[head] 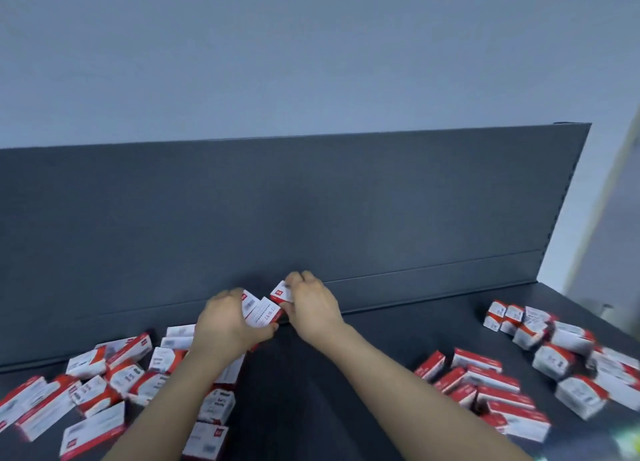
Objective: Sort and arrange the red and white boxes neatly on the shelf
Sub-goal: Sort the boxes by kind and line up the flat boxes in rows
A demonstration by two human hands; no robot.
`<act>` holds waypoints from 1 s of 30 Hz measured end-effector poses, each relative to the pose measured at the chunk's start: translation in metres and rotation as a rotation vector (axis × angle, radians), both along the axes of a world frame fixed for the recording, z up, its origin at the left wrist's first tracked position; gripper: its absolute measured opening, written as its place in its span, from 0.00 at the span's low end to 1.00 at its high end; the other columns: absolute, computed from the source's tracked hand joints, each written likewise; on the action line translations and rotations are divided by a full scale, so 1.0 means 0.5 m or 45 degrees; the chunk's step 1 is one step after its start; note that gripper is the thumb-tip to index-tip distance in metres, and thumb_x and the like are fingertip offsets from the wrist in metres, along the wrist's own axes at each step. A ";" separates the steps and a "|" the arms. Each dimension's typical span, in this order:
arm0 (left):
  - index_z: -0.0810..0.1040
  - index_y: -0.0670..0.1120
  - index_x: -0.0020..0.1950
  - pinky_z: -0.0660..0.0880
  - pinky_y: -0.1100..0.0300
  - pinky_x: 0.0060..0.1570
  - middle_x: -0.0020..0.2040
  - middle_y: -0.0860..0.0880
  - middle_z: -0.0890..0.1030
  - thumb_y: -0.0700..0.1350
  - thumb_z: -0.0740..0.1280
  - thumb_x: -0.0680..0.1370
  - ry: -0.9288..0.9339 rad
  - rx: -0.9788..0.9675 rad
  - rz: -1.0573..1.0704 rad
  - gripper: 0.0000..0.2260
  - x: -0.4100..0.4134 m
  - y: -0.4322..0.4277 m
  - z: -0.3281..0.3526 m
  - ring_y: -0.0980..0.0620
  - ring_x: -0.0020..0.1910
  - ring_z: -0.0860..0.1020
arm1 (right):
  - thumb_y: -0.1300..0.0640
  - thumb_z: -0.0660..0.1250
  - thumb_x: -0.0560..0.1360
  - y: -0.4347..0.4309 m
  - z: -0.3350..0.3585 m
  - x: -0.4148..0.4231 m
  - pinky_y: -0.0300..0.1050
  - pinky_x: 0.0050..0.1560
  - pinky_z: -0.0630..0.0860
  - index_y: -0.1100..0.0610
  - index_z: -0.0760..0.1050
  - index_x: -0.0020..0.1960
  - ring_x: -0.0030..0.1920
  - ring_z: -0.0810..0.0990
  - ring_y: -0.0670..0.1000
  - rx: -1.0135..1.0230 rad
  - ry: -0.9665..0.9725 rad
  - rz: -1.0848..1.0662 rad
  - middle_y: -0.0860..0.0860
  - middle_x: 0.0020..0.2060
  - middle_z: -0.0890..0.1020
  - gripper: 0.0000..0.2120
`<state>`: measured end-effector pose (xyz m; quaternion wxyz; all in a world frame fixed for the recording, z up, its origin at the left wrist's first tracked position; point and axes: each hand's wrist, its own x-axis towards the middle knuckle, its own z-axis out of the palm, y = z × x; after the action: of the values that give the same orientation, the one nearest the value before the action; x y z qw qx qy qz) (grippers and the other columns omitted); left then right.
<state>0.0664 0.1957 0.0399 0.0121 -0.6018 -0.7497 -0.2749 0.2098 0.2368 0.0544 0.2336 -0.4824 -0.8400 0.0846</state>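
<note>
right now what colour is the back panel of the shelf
Plain dark grey back panel, no pattern; the head view, the only one, shows it clearly.

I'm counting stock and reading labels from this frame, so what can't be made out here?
Head view only:
1. Print on the held boxes, gripped by the left hand and right hand: blurred, too small.
2. Boxes under the left forearm: hidden, count uncertain.
3. Left pile and right pile: cut off by the frame edges; right pile smeared by motion blur.
</note>
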 end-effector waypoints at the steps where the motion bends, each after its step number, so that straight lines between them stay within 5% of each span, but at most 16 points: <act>1: 0.74 0.48 0.42 0.65 0.60 0.37 0.42 0.50 0.78 0.59 0.74 0.61 -0.015 -0.016 -0.019 0.19 0.042 0.014 0.000 0.50 0.43 0.75 | 0.58 0.63 0.77 0.012 -0.003 0.043 0.51 0.56 0.71 0.61 0.68 0.63 0.60 0.72 0.59 -0.005 -0.008 -0.025 0.58 0.60 0.72 0.16; 9: 0.73 0.48 0.42 0.66 0.61 0.35 0.43 0.51 0.78 0.60 0.73 0.60 -0.177 -0.213 -0.133 0.20 0.349 0.107 -0.035 0.52 0.42 0.75 | 0.60 0.64 0.76 0.089 -0.045 0.352 0.50 0.55 0.72 0.61 0.69 0.62 0.60 0.74 0.59 -0.123 -0.161 -0.162 0.58 0.60 0.73 0.16; 17: 0.73 0.48 0.41 0.69 0.61 0.33 0.41 0.51 0.78 0.60 0.74 0.61 -0.230 -0.475 -0.078 0.20 0.481 0.147 -0.078 0.51 0.39 0.76 | 0.59 0.65 0.75 0.128 -0.113 0.492 0.47 0.56 0.72 0.61 0.72 0.59 0.60 0.74 0.59 -0.394 -0.213 -0.244 0.58 0.60 0.74 0.14; 22: 0.72 0.45 0.42 0.73 0.58 0.41 0.45 0.46 0.77 0.47 0.69 0.71 -0.205 -0.425 -0.034 0.09 0.514 0.175 -0.089 0.46 0.50 0.78 | 0.56 0.67 0.71 0.147 -0.146 0.511 0.43 0.44 0.71 0.58 0.75 0.54 0.54 0.78 0.57 -0.536 -0.202 -0.258 0.57 0.53 0.79 0.13; 30: 0.72 0.45 0.32 0.69 0.60 0.33 0.31 0.49 0.73 0.43 0.67 0.71 -0.191 -0.451 -0.058 0.08 0.515 0.186 -0.099 0.50 0.35 0.74 | 0.50 0.68 0.70 0.156 -0.148 0.509 0.43 0.43 0.71 0.59 0.75 0.55 0.54 0.79 0.58 -0.608 -0.195 -0.297 0.57 0.54 0.80 0.17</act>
<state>0.3242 0.2888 -0.0096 -0.1562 -0.5892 -0.7714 -0.1828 0.4645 0.3147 -0.0197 0.0574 -0.6224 -0.7501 0.2160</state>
